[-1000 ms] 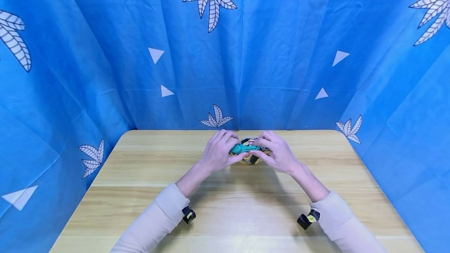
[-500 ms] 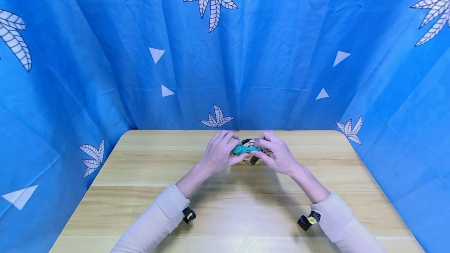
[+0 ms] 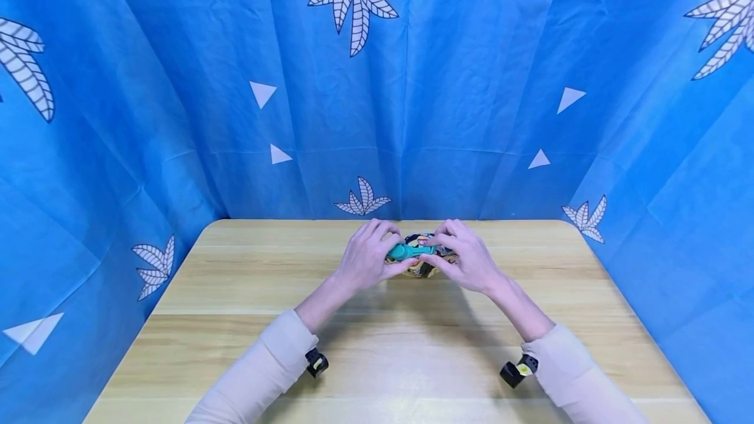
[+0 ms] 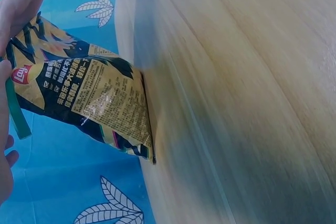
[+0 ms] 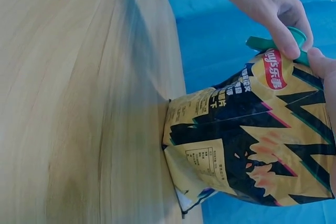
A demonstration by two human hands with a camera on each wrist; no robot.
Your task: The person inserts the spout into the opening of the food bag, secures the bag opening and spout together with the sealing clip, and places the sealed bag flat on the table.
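Note:
A black and gold Lay's chip bag [image 3: 421,270] stands upright near the far edge of the table; its printed side [image 4: 105,93] fills much of the left wrist view. Across its top lies a green bag clip [image 3: 406,252], the rounded end at the left. My left hand [image 3: 368,257] grips that end between thumb and fingers. From the other side my right hand [image 3: 465,257] pinches the bag's top edge, thumb right at the clip's far end [image 5: 303,57]. Both thumbs nearly meet in front of the bag. Part of the clip is hidden behind the fingers.
The wooden table [image 3: 400,358] has rounded far corners. Close behind it hangs a blue curtain [image 3: 471,84] with white leaf prints, also along both sides. Black wrist cameras sit on the left cuff [image 3: 316,362] and the right cuff [image 3: 518,370].
Both hands, the clip and the bag stay practically in place. The whole head view has shifted very slightly.

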